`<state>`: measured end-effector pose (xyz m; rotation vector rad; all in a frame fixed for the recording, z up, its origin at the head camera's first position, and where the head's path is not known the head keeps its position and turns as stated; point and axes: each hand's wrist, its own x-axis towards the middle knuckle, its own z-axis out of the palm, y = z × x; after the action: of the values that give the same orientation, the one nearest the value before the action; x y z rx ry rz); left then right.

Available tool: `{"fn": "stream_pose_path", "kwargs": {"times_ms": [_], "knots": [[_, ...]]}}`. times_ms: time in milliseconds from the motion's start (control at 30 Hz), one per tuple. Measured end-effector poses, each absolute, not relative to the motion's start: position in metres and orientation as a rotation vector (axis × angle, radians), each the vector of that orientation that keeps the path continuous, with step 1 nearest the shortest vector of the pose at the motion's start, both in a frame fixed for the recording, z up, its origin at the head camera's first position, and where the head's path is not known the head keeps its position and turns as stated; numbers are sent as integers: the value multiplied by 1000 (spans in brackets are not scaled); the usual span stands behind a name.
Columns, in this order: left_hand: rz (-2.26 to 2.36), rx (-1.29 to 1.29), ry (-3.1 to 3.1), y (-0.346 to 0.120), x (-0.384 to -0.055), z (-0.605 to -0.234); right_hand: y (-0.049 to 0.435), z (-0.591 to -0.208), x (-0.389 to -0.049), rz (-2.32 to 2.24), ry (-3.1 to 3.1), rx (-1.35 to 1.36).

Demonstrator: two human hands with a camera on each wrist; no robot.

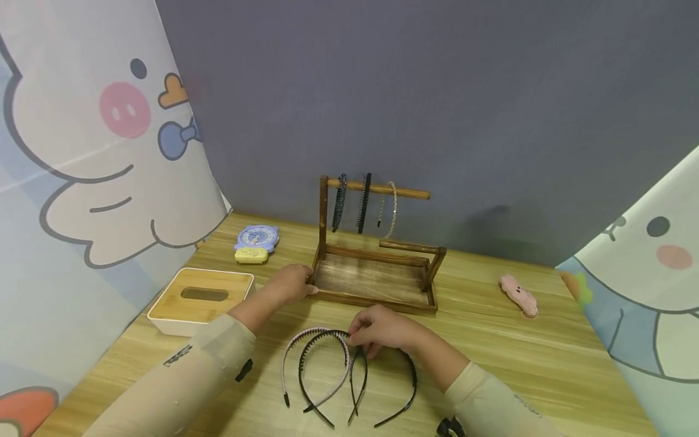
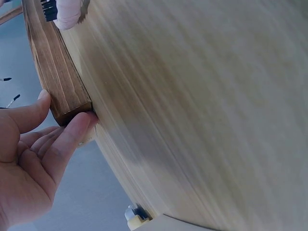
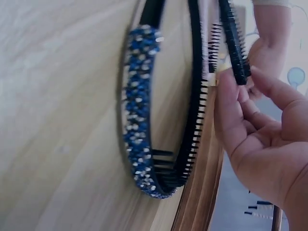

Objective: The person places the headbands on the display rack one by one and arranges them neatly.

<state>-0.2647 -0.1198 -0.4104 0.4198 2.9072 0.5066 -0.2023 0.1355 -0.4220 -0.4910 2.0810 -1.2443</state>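
My left hand (image 1: 292,283) grips the left front corner of a brown wooden rack (image 1: 377,302); in the left wrist view its thumb and fingers lie on either side of that corner. Just in front of the rack, my right hand (image 1: 384,331) pinches a black toothed headband (image 3: 234,43) between thumb and fingers. A pale pink headband (image 1: 283,370) and black headbands overlap on the table below it. Close by lies a headband with blue and silver stones (image 3: 139,110), partly covered by the right hand in the head view.
Three headbands, including a dark glittery one (image 1: 340,203), hang on the rack's upper bar (image 1: 412,192). Left stand a tissue box (image 1: 235,282), a blue clock-like item (image 1: 256,237) and a yellow item (image 1: 252,255). A pink plush clip (image 1: 519,294) lies right.
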Motion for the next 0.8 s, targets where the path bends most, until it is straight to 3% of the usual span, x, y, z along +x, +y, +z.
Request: {"fn": "stream_pose_path", "kwargs": {"times_ms": [333,800], "knots": [[507,429,2917,-120,-266,-410,157,-400,-206,-1495,1697,-519],[512,431,2911,-121,-265,-410,188,-341,-205,-1772,1714,-718]]}}
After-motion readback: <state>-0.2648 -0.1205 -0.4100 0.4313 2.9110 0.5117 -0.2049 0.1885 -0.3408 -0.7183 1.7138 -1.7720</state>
